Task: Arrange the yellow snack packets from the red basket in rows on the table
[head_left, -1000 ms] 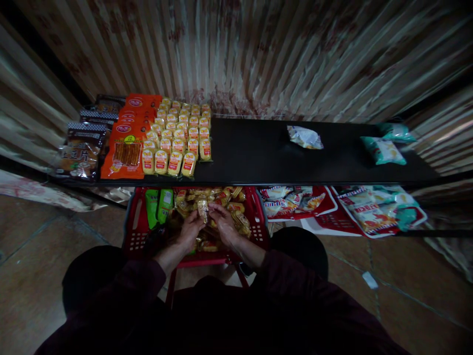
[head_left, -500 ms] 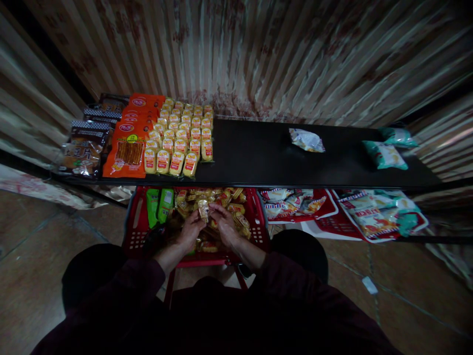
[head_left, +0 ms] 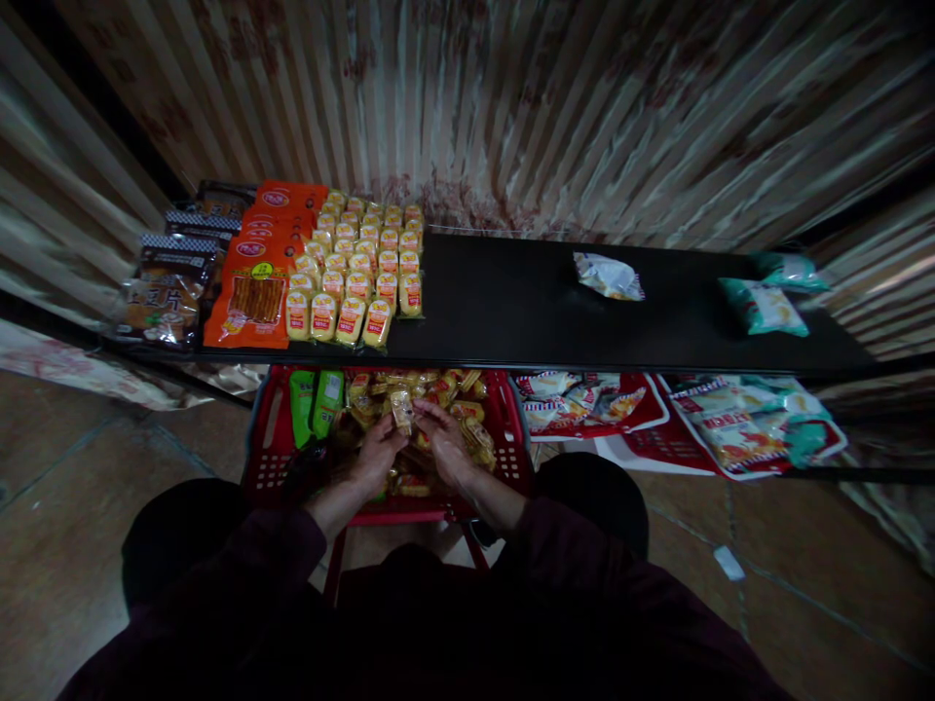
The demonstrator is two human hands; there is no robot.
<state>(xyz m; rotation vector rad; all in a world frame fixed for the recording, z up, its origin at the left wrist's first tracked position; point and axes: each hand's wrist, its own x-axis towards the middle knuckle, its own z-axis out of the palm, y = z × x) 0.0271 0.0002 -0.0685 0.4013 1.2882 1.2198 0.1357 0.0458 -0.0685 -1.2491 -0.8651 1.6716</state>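
The shelf [head_left: 504, 307] has shifted slightly rightward in view.

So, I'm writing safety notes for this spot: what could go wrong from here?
The wrapped snack in the left hand, with the right hand close by, could slip into the red basket below. The front yellow packets sit near the edge of the shelf, so a bump might knock one off. The white scrap on the floor could be slippery underfoot.

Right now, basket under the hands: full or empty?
Not empty: wrapped snacks and green packets lie in the basket; how full, cannot tell.
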